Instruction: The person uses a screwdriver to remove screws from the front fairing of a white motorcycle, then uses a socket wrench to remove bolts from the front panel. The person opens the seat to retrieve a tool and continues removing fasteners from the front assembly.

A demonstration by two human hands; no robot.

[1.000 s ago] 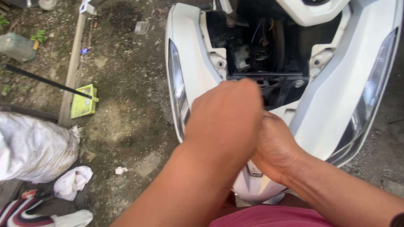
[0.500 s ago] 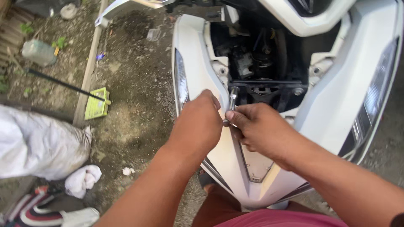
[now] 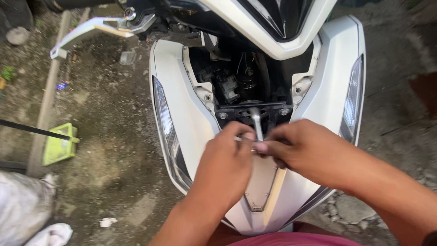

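Note:
A white scooter front fairing (image 3: 318,86) fills the view, its centre cover off so that a dark cavity (image 3: 241,77) with wiring and parts shows. My left hand (image 3: 225,168) and my right hand (image 3: 302,148) meet over the fairing's middle, fingertips touching. Between them they pinch a thin silver metal tool (image 3: 257,123) that stands upright and points to a bolt on the black bracket (image 3: 223,115) at the cavity's lower edge. The tool's lower end is hidden by my fingers.
A silver brake lever (image 3: 91,29) juts out at the upper left. On the dirt ground to the left lie a yellow-green plastic piece (image 3: 59,146), a long wooden plank (image 3: 45,105), a black rod (image 3: 32,130) and white cloth (image 3: 27,214). Headlight strips (image 3: 166,123) flank the fairing.
The view has tilted up and shows more of the open cavity. My hands have come apart from a stacked grip and now hold the metal tool upright between their fingertips.

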